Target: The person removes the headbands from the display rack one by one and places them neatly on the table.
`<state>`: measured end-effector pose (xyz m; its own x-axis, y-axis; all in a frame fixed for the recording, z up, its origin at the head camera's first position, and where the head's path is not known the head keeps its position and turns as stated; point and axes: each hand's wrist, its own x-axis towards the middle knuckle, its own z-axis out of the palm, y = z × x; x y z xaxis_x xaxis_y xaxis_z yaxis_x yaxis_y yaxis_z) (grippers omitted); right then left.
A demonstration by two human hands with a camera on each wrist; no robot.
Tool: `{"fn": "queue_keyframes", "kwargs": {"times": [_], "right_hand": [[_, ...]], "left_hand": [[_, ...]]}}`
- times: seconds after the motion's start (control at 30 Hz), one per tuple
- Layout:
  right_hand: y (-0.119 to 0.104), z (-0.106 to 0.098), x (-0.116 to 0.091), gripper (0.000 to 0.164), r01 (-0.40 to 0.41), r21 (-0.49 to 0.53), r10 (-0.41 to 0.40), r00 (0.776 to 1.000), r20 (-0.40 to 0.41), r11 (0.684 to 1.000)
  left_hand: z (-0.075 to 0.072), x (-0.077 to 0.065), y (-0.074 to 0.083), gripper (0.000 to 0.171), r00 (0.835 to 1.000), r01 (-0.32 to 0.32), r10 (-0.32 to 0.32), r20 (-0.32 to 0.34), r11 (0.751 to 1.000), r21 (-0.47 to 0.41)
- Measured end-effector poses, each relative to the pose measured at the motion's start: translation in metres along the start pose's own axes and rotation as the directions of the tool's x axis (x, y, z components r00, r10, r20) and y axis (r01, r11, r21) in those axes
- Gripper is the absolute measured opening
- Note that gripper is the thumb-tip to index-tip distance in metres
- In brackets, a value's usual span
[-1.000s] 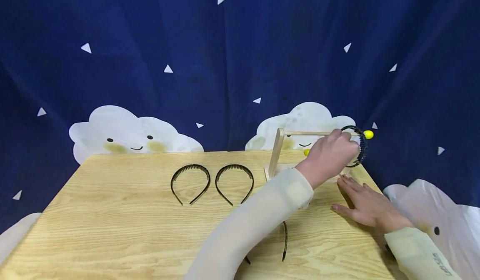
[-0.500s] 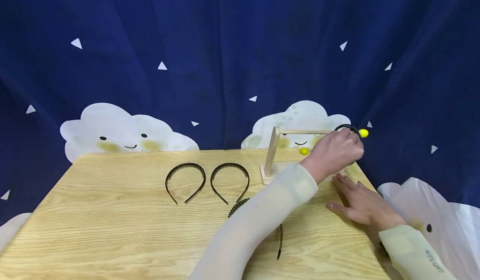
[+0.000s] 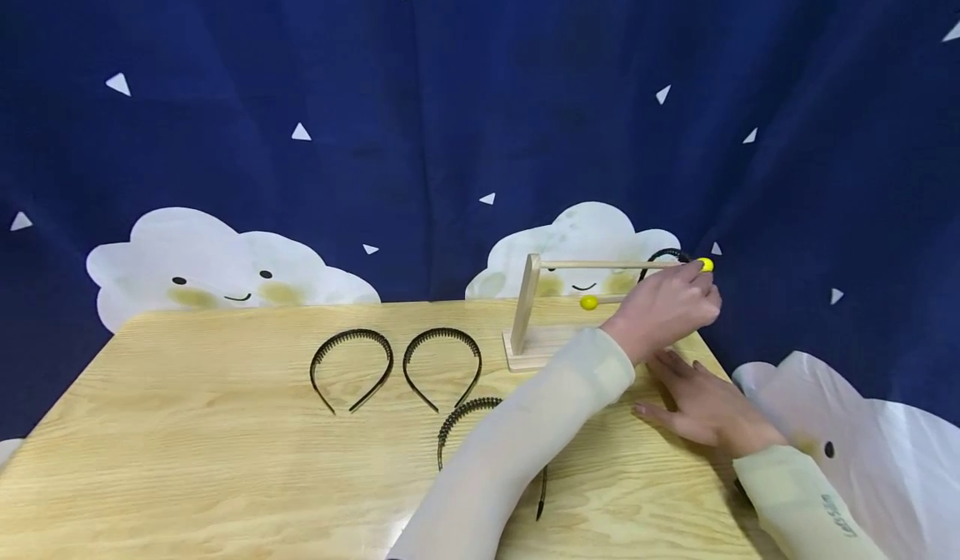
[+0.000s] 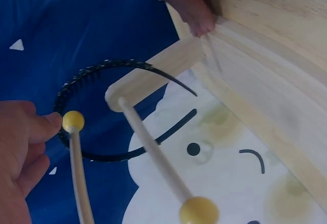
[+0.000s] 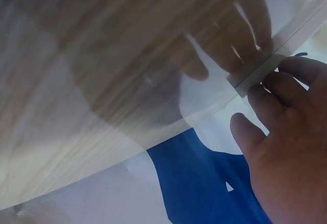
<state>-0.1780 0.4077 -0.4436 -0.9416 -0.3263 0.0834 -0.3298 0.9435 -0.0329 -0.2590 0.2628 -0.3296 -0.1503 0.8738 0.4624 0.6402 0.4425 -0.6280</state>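
Note:
My left hand reaches to the right end of a wooden rack's upper rod, with its fingertips beside the yellow ball there. Its finger and thumb pinch the top of a black toothed headband; that grip is partly hidden. The headband's ring surrounds the end of the rod, its two free tips pointing toward the rack's base. My right hand rests low at the base's right end, fingers extended and touching it, as the right wrist view also shows.
Three more black headbands lie on the wooden table: a left one, a middle one and a nearer one partly under my left sleeve. A lower rod ends in another yellow ball. Behind hangs a blue curtain.
My left hand has shifted right relative to the rack, up to the rod's ball, and the headband now shows left of the hand. The right hand stays at the base. The whole view has slid left.

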Motion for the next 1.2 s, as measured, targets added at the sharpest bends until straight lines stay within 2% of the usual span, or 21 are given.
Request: {"fn": "queue_keyframes", "kwargs": {"times": [0.23, 0.3, 0.43, 0.53, 0.7, 0.93, 1.2], "right_hand": [[0.002, 0.003, 0.001, 0.088, 0.031, -0.011, -0.031, 0.999, -0.03, 0.999], [0.002, 0.004, 0.002, 0.088, 0.035, -0.01, -0.035, 0.999, -0.033, 0.999], [0.002, 0.006, 0.003, 0.089, 0.039, -0.003, -0.039, 0.999, -0.026, 0.999], [0.002, 0.006, 0.002, 0.089, 0.036, -0.001, -0.036, 0.999, -0.027, 0.999], [0.003, 0.006, 0.001, 0.088, 0.023, -0.007, -0.024, 0.999, -0.034, 1.0], [0.003, 0.005, 0.0, 0.089, 0.017, -0.003, -0.017, 0.999, -0.036, 1.0], [0.002, 0.004, 0.0, 0.089, -0.009, -0.005, 0.009, 1.0, -0.013, 1.0]], "left_hand": [[0.01, 0.001, 0.005, 0.05, 1.0, 0.01, -0.01, -0.024, 1.0, 0.002], [0.012, 0.002, 0.006, 0.048, 1.0, 0.006, -0.006, 0.0, 1.0, -0.002], [0.016, 0.003, 0.009, 0.045, 0.995, -0.029, 0.032, 0.093, 0.999, -0.035], [0.019, 0.006, 0.01, 0.047, 0.992, -0.038, 0.045, 0.121, 0.998, -0.059], [0.019, 0.011, 0.008, 0.049, 0.996, -0.036, 0.04, 0.081, 0.998, -0.052], [0.02, 0.01, 0.006, 0.047, 0.998, -0.054, 0.055, 0.025, 0.998, -0.039], [0.016, 0.009, -0.005, 0.048, 0.997, -0.068, 0.069, 0.025, 0.998, -0.018]]}}
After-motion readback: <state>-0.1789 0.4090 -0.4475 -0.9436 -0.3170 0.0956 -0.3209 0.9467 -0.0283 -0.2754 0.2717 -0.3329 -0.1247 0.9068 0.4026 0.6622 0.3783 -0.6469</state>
